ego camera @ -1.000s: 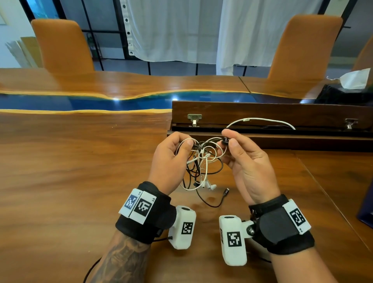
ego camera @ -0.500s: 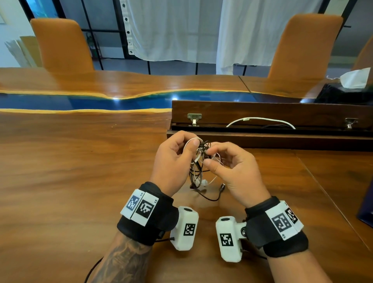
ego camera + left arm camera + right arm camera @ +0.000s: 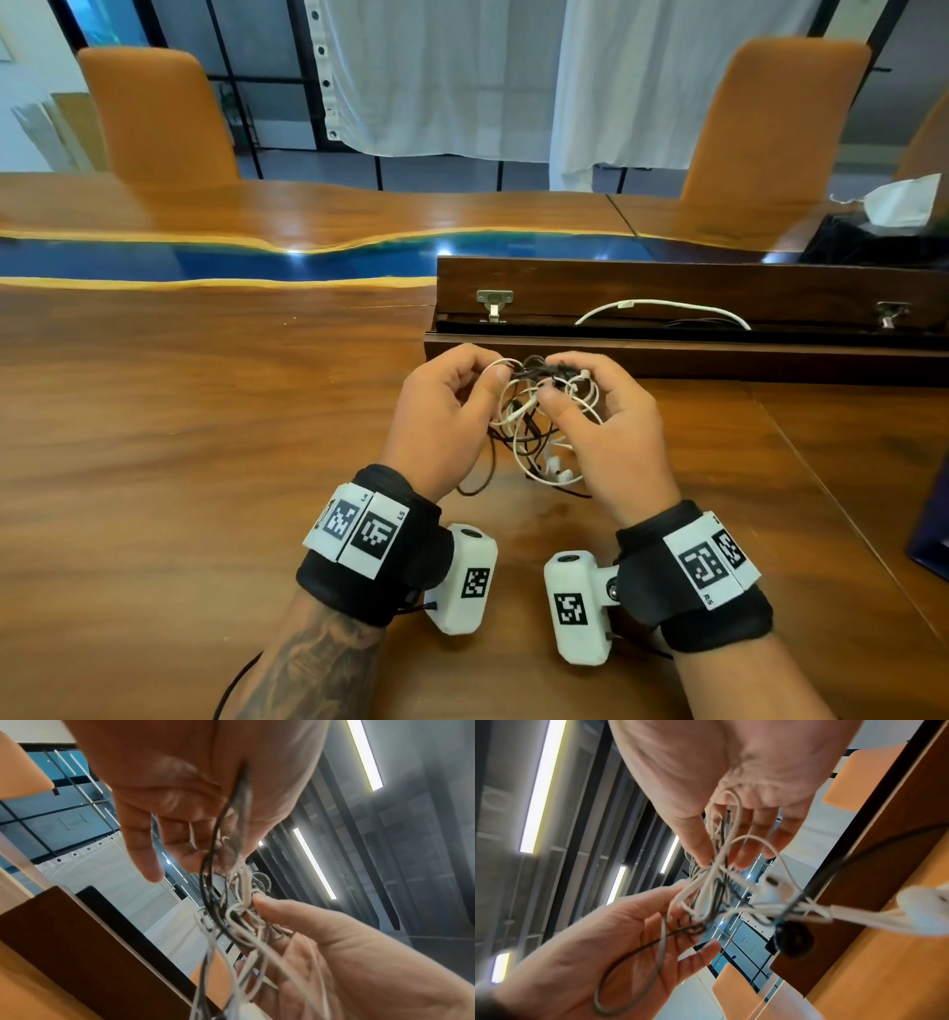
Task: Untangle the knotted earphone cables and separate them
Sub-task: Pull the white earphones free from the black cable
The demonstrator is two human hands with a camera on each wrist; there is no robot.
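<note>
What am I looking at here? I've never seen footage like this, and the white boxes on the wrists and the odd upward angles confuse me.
No machine is at work: a person sits at a wooden table with a camera on the head and one on each wrist. The white boxes are the wrist cameras. The wide picture comes from the head; the two tilted ones look from each wrist along the palm, so you see ceiling lights behind the fingers. The left hand and the right hand both pinch a tangle of white and black earphone cables, held just above the table, with white earbuds dangling beneath. Behind the hands a hinged wooden panel stands open with a separate white cable lying in the recess.
</note>
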